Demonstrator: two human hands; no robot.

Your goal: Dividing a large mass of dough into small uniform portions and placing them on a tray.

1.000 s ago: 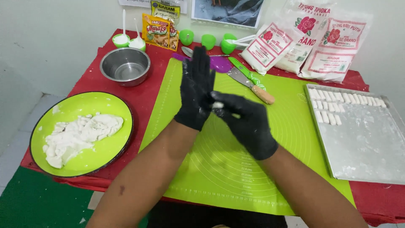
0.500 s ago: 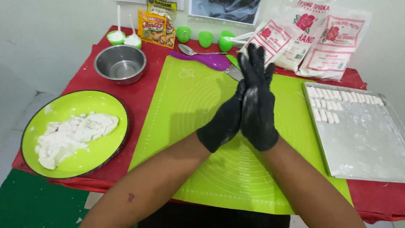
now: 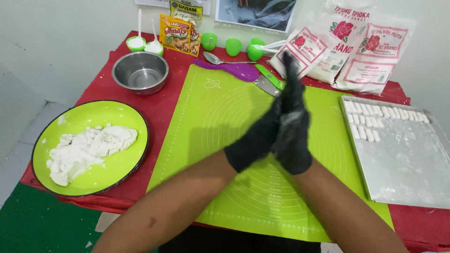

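Two gloved hands are pressing palm to palm above the mat (image 3: 225, 140); our left hand (image 3: 255, 140) and right hand (image 3: 293, 136) are flat, fingers straight, and whether dough is lying between them we cannot tell; uneven pressure could be squashing or dropping any piece there; dough (image 3: 86, 150) is sitting on the plate (image 3: 124, 166) far left of us; since half a second ago the right hand is sitting slightly higher.

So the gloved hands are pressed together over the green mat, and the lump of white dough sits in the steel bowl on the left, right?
Not quite. The head view shows the white dough on the green plate; the steel bowl looks empty. The left hand and right hand are pressed together over the green mat.
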